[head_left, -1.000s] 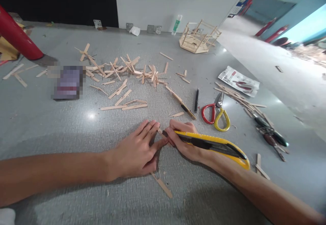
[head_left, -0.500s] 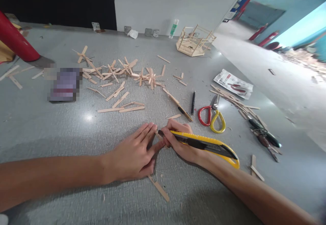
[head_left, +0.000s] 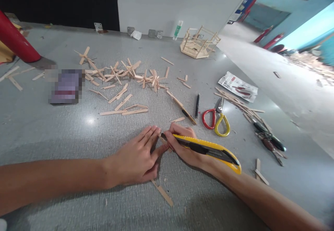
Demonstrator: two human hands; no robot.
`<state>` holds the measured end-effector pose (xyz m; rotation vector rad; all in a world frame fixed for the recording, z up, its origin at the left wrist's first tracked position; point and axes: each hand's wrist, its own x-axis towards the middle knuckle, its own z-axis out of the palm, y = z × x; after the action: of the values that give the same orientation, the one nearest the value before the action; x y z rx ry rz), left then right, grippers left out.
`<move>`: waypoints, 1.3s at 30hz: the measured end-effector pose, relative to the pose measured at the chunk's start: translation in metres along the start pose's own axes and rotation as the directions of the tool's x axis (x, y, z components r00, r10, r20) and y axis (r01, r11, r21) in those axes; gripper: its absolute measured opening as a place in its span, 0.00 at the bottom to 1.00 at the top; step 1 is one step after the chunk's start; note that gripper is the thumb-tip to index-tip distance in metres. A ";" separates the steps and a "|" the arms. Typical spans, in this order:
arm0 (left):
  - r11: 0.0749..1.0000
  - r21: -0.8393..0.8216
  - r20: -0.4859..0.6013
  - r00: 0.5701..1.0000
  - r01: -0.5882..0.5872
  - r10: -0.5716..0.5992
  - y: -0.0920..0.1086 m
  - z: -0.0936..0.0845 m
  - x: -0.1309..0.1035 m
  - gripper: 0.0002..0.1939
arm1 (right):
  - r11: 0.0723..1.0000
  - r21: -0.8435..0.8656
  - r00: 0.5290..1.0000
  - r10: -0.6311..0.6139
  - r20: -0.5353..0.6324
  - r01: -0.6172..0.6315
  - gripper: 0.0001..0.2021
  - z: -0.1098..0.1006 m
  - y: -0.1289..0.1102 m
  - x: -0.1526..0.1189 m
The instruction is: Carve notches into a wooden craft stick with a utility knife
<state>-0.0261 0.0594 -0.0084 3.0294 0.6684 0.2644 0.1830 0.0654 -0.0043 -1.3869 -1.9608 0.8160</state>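
Observation:
My right hand [head_left: 189, 156] grips a yellow and black utility knife [head_left: 206, 146] like a pen, its blade end pointing left. The tip meets a small wooden craft stick [head_left: 162, 139] lying on the grey table [head_left: 91, 206]. My left hand [head_left: 137, 158] lies palm down, fingers pressing that stick from the left, thumb and fingertips close to the blade. Fingers cover most of the stick. Another craft stick [head_left: 165, 196] with a notched edge pokes out below my left hand; I cannot tell whether its far end is under the palm.
Beyond my hands lie many loose craft sticks [head_left: 122, 71] and a black pen [head_left: 197, 105]. Red-and-yellow-handled scissors [head_left: 221, 124], a white packet [head_left: 238, 86] and dark-handled tools [head_left: 271, 138] are at right. A stick frame [head_left: 199, 44] and glue stick [head_left: 177, 30] stand at the back.
The knife's rear end has swung slightly left and down, while its tip stays at nearly the same spot. My left hand keeps its place.

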 end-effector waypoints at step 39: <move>0.925 -0.277 -0.138 0.942 0.259 -0.305 -0.027 0.000 0.012 0.10 | 0.978 0.137 0.987 -0.160 0.026 0.155 0.10 -0.003 0.008 -0.001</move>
<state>-0.0264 0.0892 -0.0080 2.6418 0.9875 0.5680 0.1900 0.0666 -0.0090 -1.1307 -1.9759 0.8874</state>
